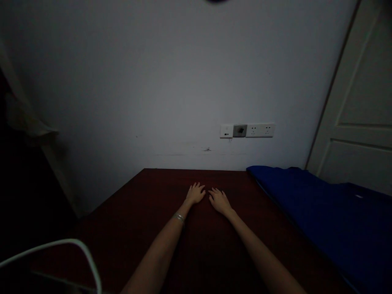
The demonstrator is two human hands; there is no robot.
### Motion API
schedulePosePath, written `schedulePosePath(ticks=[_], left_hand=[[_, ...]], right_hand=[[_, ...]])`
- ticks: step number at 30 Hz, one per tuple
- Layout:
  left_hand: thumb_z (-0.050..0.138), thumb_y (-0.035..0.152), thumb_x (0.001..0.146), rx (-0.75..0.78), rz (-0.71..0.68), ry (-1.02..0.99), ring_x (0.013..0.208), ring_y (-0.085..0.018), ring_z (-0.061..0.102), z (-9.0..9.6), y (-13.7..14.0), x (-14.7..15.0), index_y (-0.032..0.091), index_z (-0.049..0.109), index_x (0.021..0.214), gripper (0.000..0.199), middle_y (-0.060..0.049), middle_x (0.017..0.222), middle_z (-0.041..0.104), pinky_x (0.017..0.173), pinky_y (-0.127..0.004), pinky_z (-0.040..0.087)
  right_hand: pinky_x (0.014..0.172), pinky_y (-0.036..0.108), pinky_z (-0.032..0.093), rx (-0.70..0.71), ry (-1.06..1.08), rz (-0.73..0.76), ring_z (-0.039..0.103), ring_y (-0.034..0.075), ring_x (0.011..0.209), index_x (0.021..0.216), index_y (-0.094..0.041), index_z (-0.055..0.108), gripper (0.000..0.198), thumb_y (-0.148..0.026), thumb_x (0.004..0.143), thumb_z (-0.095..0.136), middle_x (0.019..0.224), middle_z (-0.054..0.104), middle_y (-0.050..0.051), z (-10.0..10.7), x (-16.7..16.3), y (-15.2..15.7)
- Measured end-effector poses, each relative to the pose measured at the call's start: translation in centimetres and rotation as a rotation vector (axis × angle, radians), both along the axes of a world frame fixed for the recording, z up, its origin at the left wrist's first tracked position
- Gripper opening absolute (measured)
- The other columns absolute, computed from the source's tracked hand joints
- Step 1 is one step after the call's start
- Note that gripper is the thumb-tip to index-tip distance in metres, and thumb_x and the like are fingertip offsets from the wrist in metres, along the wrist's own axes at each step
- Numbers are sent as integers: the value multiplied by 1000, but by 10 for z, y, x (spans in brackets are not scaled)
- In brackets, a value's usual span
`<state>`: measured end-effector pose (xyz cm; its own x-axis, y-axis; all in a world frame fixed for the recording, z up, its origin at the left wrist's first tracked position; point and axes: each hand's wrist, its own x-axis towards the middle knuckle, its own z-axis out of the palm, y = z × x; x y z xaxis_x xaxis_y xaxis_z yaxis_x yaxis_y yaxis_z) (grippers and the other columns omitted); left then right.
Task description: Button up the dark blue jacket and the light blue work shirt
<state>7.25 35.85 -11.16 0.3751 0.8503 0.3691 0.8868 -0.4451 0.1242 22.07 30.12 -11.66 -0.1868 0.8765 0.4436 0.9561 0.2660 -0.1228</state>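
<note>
Both arms stretch forward over a dark reddish-brown tabletop (171, 183). My left hand (195, 193) lies palm down on it with the fingers spread, and a silvery bracelet (179, 217) circles that wrist. A small gap to the right, my right hand (219, 201) also rests flat, its fingers apart and angled toward the left one. Neither hand holds anything. The palms are hidden from view.
Blue cloth (324, 212) covers the table's right side. Behind stands a pale wall (171, 90) with a row of sockets (260, 130). A white cable (70, 241) curves at lower left. A panelled door (364, 110) is at right. The room is dim.
</note>
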Motion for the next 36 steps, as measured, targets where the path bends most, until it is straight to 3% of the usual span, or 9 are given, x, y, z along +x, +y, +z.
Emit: schedulePosePath(ticks=[36], left_hand=[[30, 38, 88, 43, 30, -37, 130, -23, 26, -1, 4, 2, 25, 43, 128, 44, -5, 139, 36, 105, -41, 22]], right_hand=[[102, 39, 23, 4, -2, 8, 34, 22, 126, 124, -18, 51, 43, -28, 86, 32, 135, 42, 10, 2, 4, -8]])
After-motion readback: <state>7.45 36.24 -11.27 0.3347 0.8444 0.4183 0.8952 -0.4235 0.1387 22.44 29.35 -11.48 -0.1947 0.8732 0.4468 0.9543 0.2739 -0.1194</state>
